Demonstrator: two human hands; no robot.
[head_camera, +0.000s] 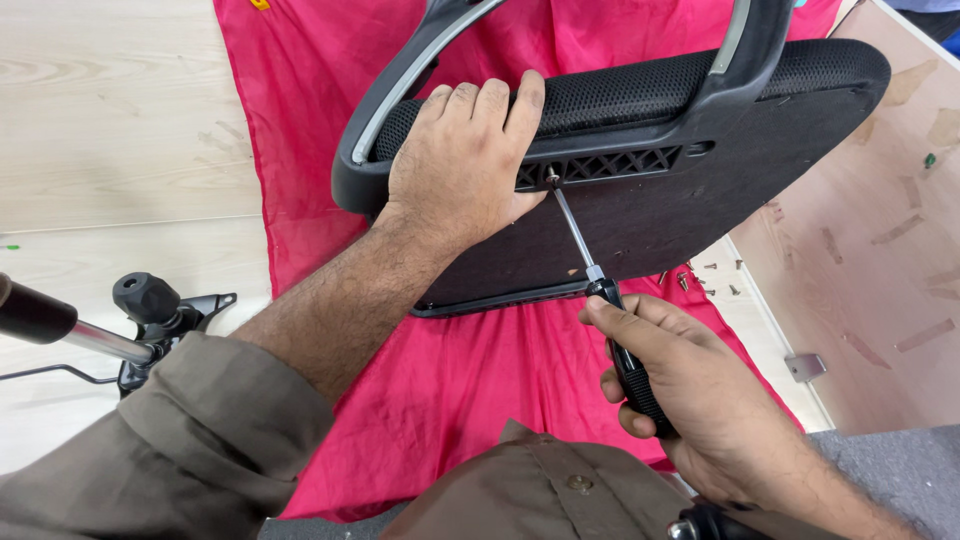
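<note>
Chrome tube with a black grip (60, 325) enters at the left edge, beside a black knobbed metal bracket (160, 310) lying on the pale wooden floor (100, 130). My left hand (460, 165) lies flat, fingers spread, pressing the black mesh chair seat with its grey armrest frame (640, 140), which sits tilted at upper centre on a crimson cloth (450, 370). I judge the seat stiff, bulky and fairly heavy, best steadied at its rim. Lower right, my right hand (680, 390) is clenched round the black-handled screwdriver (600, 290), whose tip meets a screw (552, 177) on the seat's underside. Small loose screws (715, 275) lie at centre right by a plywood panel (880, 260). Armrest tops are cut off; the screw head is too small to make out.
</note>
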